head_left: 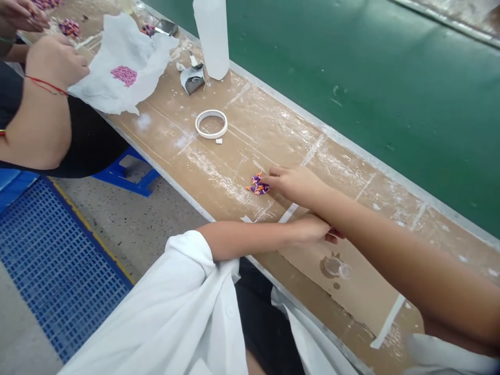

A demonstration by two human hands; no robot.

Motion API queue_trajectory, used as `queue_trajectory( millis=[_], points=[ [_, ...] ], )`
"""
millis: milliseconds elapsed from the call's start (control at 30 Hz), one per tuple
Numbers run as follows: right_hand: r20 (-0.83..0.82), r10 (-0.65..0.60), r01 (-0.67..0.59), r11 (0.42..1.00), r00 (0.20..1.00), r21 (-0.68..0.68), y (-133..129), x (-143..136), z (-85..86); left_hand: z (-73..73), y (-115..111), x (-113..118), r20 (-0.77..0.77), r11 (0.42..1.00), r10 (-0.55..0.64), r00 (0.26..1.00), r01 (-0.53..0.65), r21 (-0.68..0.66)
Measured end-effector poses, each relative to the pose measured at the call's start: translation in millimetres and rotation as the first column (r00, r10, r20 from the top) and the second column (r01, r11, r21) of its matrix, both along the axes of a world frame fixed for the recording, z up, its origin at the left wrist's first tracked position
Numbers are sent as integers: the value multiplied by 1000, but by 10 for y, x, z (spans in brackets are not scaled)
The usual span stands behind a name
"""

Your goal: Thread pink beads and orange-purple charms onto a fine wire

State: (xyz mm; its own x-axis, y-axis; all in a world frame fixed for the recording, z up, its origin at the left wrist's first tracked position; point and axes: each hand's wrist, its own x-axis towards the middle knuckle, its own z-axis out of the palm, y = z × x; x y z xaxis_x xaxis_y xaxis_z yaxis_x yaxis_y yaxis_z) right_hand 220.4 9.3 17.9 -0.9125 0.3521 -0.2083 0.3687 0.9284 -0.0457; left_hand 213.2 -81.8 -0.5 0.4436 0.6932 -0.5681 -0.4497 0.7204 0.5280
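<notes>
My right hand (294, 183) reaches out across the brown worktop (242, 140), and its fingertips touch a small pile of purple and orange bits (258, 185). Whether the fingers pinch any of them I cannot tell. My left hand (316, 230) lies on the worktop under my right forearm, which hides most of it; a little red shows at its fingertips.
A tape ring (211, 123) lies further along the worktop. Beyond it stand a white bottle (212, 36) and a small grey tape piece (192, 79). A co-worker's hand (57, 60) rests on white paper (125, 62) bearing pink bits (124, 75). A green belt (371, 78) runs alongside. A clear small cap (338, 267) lies near me.
</notes>
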Motion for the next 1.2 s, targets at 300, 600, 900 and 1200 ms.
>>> queue_trajectory(
  millis=[300,600,900,1200],
  points=[
    [-283,-26,12,999,959,-50,30,393,-94,24,-3,-51,-2,994,-105,994,105,13],
    [-599,-378,350,921,706,-168,-520,1573,191,61,-15,-96,72,997,-16,997,10,77],
    [-606,-608,474,789,512,-392,-1144,1814,77,1,-67,-118,165,881,-442,882,392,266],
    [-553,-697,754,632,455,-176,-797,1990,-433,-6,-35,-114,125,928,-330,936,298,223]
  ],
)
